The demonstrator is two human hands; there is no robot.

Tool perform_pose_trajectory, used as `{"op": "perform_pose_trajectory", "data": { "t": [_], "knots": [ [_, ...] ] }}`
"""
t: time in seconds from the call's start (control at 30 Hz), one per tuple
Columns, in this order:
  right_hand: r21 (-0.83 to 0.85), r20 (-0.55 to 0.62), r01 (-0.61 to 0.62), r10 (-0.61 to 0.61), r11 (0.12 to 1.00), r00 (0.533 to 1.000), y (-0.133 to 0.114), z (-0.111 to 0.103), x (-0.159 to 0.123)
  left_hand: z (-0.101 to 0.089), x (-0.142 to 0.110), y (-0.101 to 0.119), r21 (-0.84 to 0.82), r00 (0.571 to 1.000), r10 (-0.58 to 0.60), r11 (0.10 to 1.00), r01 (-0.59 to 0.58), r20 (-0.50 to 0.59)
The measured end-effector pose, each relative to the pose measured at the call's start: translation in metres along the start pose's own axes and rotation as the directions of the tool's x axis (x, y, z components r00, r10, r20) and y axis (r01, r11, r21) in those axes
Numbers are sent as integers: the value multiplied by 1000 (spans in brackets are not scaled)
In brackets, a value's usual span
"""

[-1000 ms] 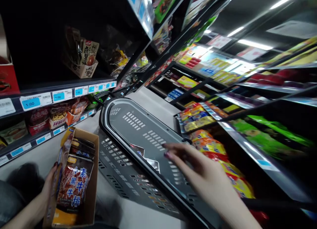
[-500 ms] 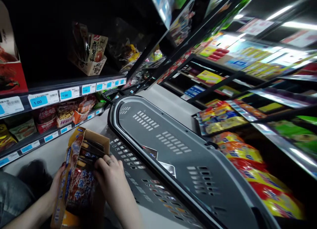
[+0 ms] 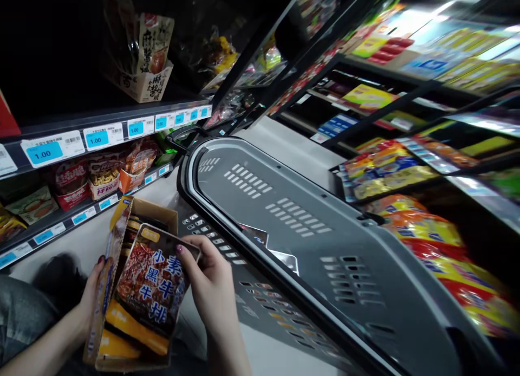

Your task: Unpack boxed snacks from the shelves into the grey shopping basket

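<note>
My left hand point(image 3: 90, 297) grips the side of an open cardboard display box point(image 3: 111, 251) that holds several dark snack packets. My right hand point(image 3: 209, 286) is closed on one of those packets point(image 3: 152, 281), a dark pouch with red food art and blue-white lettering, lifted partly out of the box with its face tilted up toward me. More packets point(image 3: 134, 324) with orange-yellow edges lie under it in the box. Both hands are at the lower left, beside a grey shopping basket point(image 3: 365, 289).
The grey perforated basket runs from the centre to the lower right and holds a couple of small packets point(image 3: 268, 246). At left, shelves with blue price tags point(image 3: 97, 137) carry snack boxes. At right, lower shelves point(image 3: 418, 229) hold bright yellow and red bags. A pale floor aisle runs between.
My right hand came back from the basket to the box, took hold of the top packet and has lifted it out and up. The view has tilted slightly downward.
</note>
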State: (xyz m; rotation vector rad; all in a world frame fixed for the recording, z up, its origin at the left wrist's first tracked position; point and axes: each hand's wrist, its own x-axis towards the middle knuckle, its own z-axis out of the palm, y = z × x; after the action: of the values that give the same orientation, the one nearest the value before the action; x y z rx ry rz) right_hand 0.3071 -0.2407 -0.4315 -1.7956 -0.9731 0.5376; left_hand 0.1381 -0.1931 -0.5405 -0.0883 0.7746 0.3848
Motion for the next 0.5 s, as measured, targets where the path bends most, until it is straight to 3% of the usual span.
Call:
{"op": "perform_pose_trajectory", "data": {
  "t": [0.1, 0.17, 0.27, 0.33, 0.4, 0.5],
  "knots": [
    [47, -2, -88, 88, 995, 996, 5, 3, 2, 5, -4, 2, 12, 999, -27, 1000, 28, -29],
    [205, -18, -96, 101, 974, 995, 6, 5, 3, 5, -4, 2, 22, 999, -34, 999, 35, -12],
    [585, -73, -60, 126, 809, 989, 5, 7, 5, 1, 0, 1, 50, 1000, 18, 999, -18, 4],
    [732, -77, -50, 155, 679, 985, 4, 8, 7, -4, 4, -1, 67, 998, 59, 996, -57, -35],
    [775, -54, -48, 140, 630, 989, 7, 10, 8, -10, 9, -1, 82, 992, 104, 992, -98, -74],
    [768, 12, -46, 57, 639, 998, 17, 14, 8, -23, 18, 3, 65, 987, 130, 990, -124, -99]
  ]
}}
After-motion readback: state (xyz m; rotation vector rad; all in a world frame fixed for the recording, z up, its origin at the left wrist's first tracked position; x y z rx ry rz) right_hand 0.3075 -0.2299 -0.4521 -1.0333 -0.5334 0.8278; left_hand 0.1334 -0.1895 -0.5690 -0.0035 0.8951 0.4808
